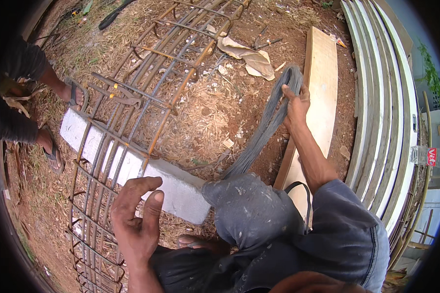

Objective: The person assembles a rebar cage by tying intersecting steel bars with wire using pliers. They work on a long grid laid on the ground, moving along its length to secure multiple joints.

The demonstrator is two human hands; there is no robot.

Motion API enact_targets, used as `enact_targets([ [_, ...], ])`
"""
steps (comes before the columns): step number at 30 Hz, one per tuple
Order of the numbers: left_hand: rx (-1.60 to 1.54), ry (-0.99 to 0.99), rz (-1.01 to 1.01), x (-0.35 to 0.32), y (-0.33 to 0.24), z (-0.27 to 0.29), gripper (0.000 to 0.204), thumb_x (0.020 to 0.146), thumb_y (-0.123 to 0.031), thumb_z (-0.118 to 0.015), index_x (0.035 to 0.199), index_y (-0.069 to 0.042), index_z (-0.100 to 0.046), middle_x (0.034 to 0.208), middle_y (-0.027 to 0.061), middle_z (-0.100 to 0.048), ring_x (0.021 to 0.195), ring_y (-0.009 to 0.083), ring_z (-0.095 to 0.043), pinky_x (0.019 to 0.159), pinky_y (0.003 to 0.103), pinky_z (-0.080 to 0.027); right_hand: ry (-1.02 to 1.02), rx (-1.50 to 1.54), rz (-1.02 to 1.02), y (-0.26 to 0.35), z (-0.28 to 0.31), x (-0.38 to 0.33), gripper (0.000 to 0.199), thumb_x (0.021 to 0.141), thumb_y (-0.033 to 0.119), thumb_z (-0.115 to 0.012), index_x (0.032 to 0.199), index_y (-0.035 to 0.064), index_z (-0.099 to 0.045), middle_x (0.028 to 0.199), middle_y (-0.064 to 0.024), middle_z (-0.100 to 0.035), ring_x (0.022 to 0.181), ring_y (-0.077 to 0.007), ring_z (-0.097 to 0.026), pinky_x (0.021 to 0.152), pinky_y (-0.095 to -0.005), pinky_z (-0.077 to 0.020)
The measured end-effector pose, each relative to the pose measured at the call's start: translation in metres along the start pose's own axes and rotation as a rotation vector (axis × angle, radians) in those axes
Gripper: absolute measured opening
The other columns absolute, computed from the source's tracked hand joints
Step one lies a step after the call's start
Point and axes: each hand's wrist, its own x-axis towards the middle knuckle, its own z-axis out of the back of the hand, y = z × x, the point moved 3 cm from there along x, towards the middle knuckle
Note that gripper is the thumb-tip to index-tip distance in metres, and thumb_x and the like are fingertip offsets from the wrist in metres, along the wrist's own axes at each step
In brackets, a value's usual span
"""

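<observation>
A looped bundle of thin grey binding wire hangs from my right hand, whose fingers and thumb close round its upper end. The bundle's lower end goes out of sight behind my knee. My left hand is raised above a long rebar cage. Its fingers are bent and the thumb stands apart from them, with nothing visible between. A pair of pincers with yellow marks lies on the bars, beyond my left hand. Beneath the cage runs a pale block, which props it off the ground.
Another person's feet in sandals stand at the left beside the cage. A wooden plank lies to the right, with a stack of long boards past it. Torn brown paper rests on the straw-strewn soil.
</observation>
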Motion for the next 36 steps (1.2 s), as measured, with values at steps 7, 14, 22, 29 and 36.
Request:
enact_targets([
  [7,-0.322,0.328,-0.315,0.035,-0.085,-0.073,0.04,0.086,-0.021,-0.076,0.118,0.002,-0.066,0.101,0.0175,-0.071,0.096,0.0257,-0.068,0.086,0.037,-0.051,0.094,0.112,0.66,0.128,-0.047,-0.092,0.069,0.083,-0.001,-0.076,0.135,0.0003,-0.031,0.125,-0.0192,-0.051,0.111,-0.0227,-0.059,0.091,-0.033,-0.0529],
  [14,-0.451,0.136,-0.031,0.051,-0.07,-0.163,0.077,0.078,-0.008,-0.083,0.143,-0.001,-0.041,0.122,0.0171,-0.062,0.104,0.0228,-0.067,0.082,0.032,-0.057,0.412,-0.333,0.419,0.077,-0.04,-0.144,0.049,0.078,0.008,-0.079,0.118,-0.0008,-0.053,0.117,-0.0167,-0.057,0.109,-0.0201,-0.061,0.086,-0.0353,-0.0527],
  [22,-0.464,0.046,-0.166,0.048,-0.079,-0.169,0.062,0.074,0.0,-0.082,0.129,0.003,-0.054,0.119,0.0167,-0.059,0.095,0.0217,-0.069,0.079,0.031,-0.059,0.612,0.019,0.08,0.115,0.006,-0.138,0.025,0.092,0.009,-0.068,0.114,-0.0026,-0.067,0.107,-0.0099,-0.068,0.091,-0.0149,-0.065,0.079,-0.0295,-0.052],
  [29,-0.232,-0.017,-0.283,0.045,-0.104,-0.173,0.069,0.069,-0.007,-0.084,0.132,-0.002,-0.055,0.125,0.0169,-0.058,0.108,0.0263,-0.064,0.083,0.036,-0.057,0.468,-0.188,0.289,0.129,0.026,-0.126,0.015,0.095,0.012,-0.066,0.1,-0.0015,-0.07,0.09,-0.006,-0.071,0.08,-0.0104,-0.065,0.073,-0.0256,-0.0514],
  [36,-0.077,-0.02,-0.431,0.041,-0.095,-0.177,0.078,0.067,-0.014,-0.088,0.137,-0.01,-0.054,0.129,0.0137,-0.061,0.111,0.0247,-0.064,0.085,0.036,-0.057,0.51,-0.162,0.106,0.126,0.027,-0.135,0.012,0.093,0.008,-0.065,0.1,-0.0013,-0.069,0.088,-0.005,-0.07,0.081,-0.0093,-0.064,0.074,-0.0253,-0.0505],
])
